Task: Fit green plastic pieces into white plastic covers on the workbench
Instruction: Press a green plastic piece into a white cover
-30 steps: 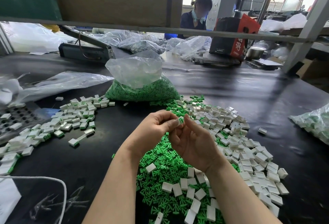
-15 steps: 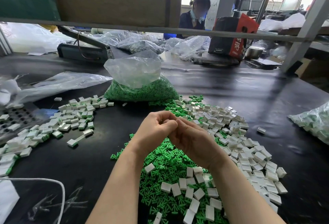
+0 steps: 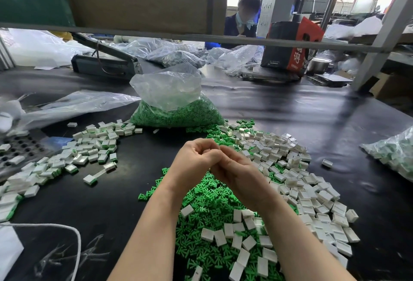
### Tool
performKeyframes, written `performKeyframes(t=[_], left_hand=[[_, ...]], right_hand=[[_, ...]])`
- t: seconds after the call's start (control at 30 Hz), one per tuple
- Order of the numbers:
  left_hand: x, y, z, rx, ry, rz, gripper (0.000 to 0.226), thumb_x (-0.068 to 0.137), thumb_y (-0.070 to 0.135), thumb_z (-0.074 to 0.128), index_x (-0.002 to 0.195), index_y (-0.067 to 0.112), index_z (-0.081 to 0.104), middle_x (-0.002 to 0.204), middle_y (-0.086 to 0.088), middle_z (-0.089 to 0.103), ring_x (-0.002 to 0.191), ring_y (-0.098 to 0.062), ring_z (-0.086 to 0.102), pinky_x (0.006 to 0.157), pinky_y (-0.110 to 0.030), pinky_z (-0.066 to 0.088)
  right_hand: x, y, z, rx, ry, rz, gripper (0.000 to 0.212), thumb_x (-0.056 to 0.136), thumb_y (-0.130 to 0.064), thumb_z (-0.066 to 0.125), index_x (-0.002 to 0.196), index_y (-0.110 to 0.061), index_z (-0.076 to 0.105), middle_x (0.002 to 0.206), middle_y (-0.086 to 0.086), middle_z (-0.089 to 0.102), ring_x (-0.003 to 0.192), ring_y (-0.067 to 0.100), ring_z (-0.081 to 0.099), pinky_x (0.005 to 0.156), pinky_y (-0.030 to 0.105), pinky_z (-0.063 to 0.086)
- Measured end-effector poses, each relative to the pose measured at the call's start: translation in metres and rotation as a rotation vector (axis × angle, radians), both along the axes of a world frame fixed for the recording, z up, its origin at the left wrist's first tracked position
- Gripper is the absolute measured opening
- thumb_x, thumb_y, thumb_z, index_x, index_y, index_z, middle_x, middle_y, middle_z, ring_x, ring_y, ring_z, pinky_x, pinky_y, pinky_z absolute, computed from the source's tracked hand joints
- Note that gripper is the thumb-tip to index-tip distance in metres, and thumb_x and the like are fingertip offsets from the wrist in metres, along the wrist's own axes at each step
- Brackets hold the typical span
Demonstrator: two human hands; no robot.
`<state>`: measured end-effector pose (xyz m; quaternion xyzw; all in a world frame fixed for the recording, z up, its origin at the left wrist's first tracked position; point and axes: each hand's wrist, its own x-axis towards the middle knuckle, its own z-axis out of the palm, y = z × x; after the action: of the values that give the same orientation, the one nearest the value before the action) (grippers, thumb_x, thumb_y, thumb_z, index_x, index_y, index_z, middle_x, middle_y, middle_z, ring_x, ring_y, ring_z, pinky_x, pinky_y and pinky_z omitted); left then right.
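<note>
My left hand (image 3: 196,157) and my right hand (image 3: 237,169) are pressed together above the workbench (image 3: 111,202), fingers curled inward against each other. The white cover with its green piece is hidden between the fingertips. Under my wrists lies a heap of loose green pieces (image 3: 207,200). Several empty white covers (image 3: 290,169) spread to the right and front of it. Assembled covers with green inserts (image 3: 89,146) lie scattered on the left.
A clear bag of green pieces (image 3: 176,111) stands behind the heap. Another bag of parts (image 3: 393,153) lies at the right edge. A perforated tray (image 3: 20,149) and a white cord (image 3: 76,236) are on the left. A person (image 3: 245,17) works across the bench.
A second ago the cover showed between my fingertips; my hands have since closed together and dropped slightly, hiding it.
</note>
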<state>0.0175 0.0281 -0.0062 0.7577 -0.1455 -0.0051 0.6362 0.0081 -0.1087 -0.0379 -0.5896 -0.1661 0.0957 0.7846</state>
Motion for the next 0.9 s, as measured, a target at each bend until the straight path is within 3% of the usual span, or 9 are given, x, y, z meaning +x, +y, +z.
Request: performKeyframes(t=[0.1,0.23,0.3,0.4,0.5,0.67,0.8,0.9], left_hand=[[-0.001,0.0,0.0,-0.002,-0.005,-0.002,0.036,0.054,0.041,0.056,0.067,0.008,0.06,0.067,-0.01,0.044,0.064,-0.021,0.037,0.059,-0.033,0.031],[-0.001,0.001,0.0,0.016,-0.009,-0.001,0.036,0.054,0.042,0.055,0.067,0.009,0.06,0.065,-0.009,0.043,0.064,-0.021,0.036,0.059,-0.033,0.032],[-0.001,0.001,-0.001,0.027,-0.007,0.002,0.032,0.055,0.04,0.055,0.066,0.011,0.061,0.064,-0.009,0.043,0.063,-0.02,0.037,0.06,-0.033,0.033],[0.001,0.0,-0.002,0.04,0.007,0.002,0.019,0.06,0.035,0.054,0.063,0.017,0.061,0.064,-0.007,0.042,0.063,-0.019,0.037,0.061,-0.034,0.033],[0.001,0.0,-0.002,0.044,0.009,0.004,0.029,0.055,0.042,0.054,0.064,0.015,0.06,0.064,-0.009,0.044,0.063,-0.019,0.038,0.06,-0.032,0.034],[0.004,0.006,-0.007,-0.021,0.063,-0.014,0.015,0.07,0.028,0.052,0.063,0.02,0.062,0.06,0.001,0.049,0.06,-0.014,0.043,0.057,-0.025,0.037],[0.01,0.015,-0.012,-0.127,0.149,0.095,0.019,0.087,0.023,0.062,0.069,0.018,0.068,0.065,0.005,0.065,0.063,-0.009,0.058,0.058,-0.02,0.047],[0.018,0.032,-0.015,-0.379,0.335,0.363,0.017,0.093,0.019,0.061,0.079,0.012,0.069,0.062,0.001,0.069,0.052,-0.007,0.063,0.049,-0.019,0.052]], right_hand=[[0.0,0.001,-0.001,-0.009,0.004,-0.005,0.032,0.09,-0.032,0.059,0.113,-0.011,0.066,0.11,0.014,0.049,0.107,0.025,0.037,0.097,0.044,0.029],[-0.001,0.001,-0.002,-0.041,-0.004,-0.02,0.037,0.093,-0.033,0.058,0.12,-0.008,0.062,0.111,0.034,0.051,0.107,0.025,0.04,0.1,0.044,0.032],[-0.001,0.001,-0.002,-0.045,0.0,-0.011,0.039,0.093,-0.032,0.055,0.123,-0.009,0.06,0.113,0.022,0.056,0.107,0.024,0.047,0.102,0.039,0.039],[-0.001,0.001,-0.001,-0.056,-0.009,-0.015,0.039,0.093,-0.032,0.053,0.122,-0.007,0.06,0.103,0.01,0.058,0.091,0.013,0.054,0.078,0.019,0.048],[0.0,0.004,-0.004,-0.091,-0.002,-0.046,0.034,0.096,-0.035,0.052,0.115,-0.01,0.063,0.097,0.008,0.051,0.088,0.02,0.044,0.081,0.026,0.039],[0.0,0.007,-0.001,-0.178,-0.058,-0.079,0.032,0.103,-0.034,0.043,0.093,-0.014,0.065,0.063,-0.014,0.054,0.055,0.002,0.045,0.052,0.013,0.037],[0.003,0.003,0.003,-0.408,-0.128,-0.279,0.034,0.102,-0.035,0.043,0.083,-0.015,0.063,0.058,-0.007,0.057,0.054,0.007,0.049,0.058,0.023,0.041],[0.008,-0.011,0.003,-0.634,-0.163,-0.459,0.023,0.101,-0.029,0.049,0.086,-0.016,0.062,0.064,-0.001,0.058,0.046,0.0,0.046,0.047,0.02,0.038]])
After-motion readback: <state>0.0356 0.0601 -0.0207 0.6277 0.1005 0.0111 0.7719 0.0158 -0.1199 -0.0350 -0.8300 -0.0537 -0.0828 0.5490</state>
